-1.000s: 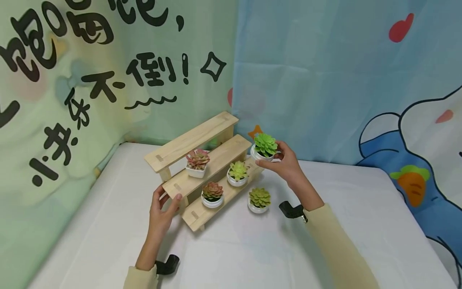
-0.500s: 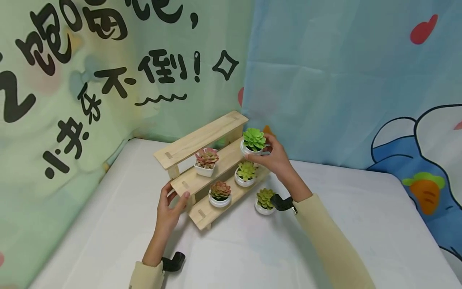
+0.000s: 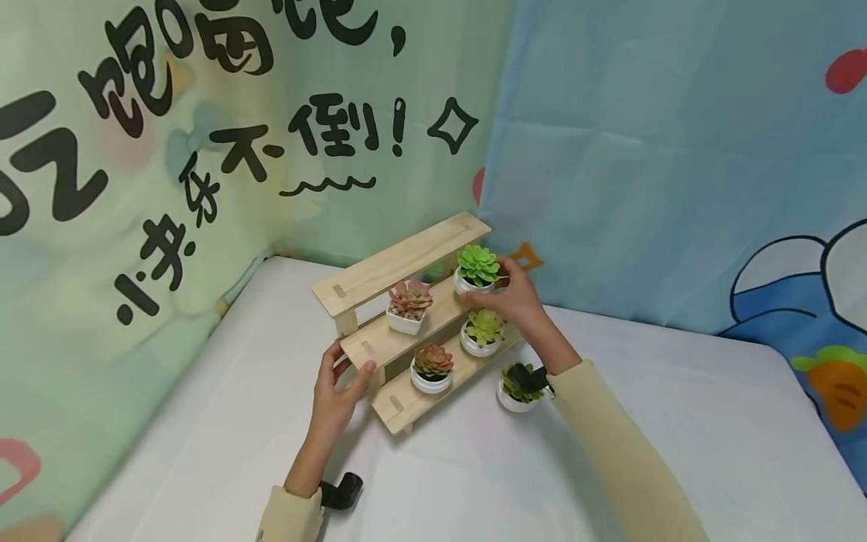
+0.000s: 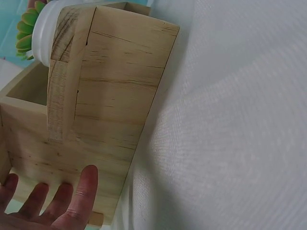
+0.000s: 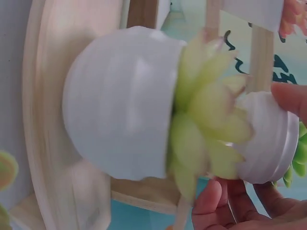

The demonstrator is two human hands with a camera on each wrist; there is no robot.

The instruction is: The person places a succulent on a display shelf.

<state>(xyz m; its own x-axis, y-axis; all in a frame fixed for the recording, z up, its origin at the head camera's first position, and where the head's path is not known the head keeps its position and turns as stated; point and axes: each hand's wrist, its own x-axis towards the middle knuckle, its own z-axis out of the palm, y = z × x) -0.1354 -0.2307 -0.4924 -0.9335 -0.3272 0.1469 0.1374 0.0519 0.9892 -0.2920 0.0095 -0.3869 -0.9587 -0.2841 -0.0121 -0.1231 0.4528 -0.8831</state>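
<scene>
My right hand (image 3: 511, 295) pinches the white pot of a bright green potted succulent (image 3: 477, 265) at the right end of the middle step of a three-step wooden plant stand (image 3: 406, 263). In the right wrist view, thumb and fingers lie on either side of this pot (image 5: 268, 139); a yellow-green succulent (image 5: 124, 105) on the lowest step partly covers it. Whether the held pot touches the step, I cannot tell. At the stand's left end is my left hand (image 3: 339, 399). In the left wrist view its fairly straight fingers (image 4: 81, 196) lie against the side panel.
A pink succulent in a square pot (image 3: 408, 307) stands on the middle step. On the lowest step are a reddish succulent (image 3: 432, 369) and the yellow-green one. Another green potted succulent (image 3: 518, 390) sits on the white tabletop (image 3: 433, 489), partly behind the right wrist's black camera mount (image 3: 528, 378).
My right hand has brought the bright green succulent leftward, from beyond the stand's right end to over the middle step, then lower. The left hand stays at the stand. The head view has shifted.
</scene>
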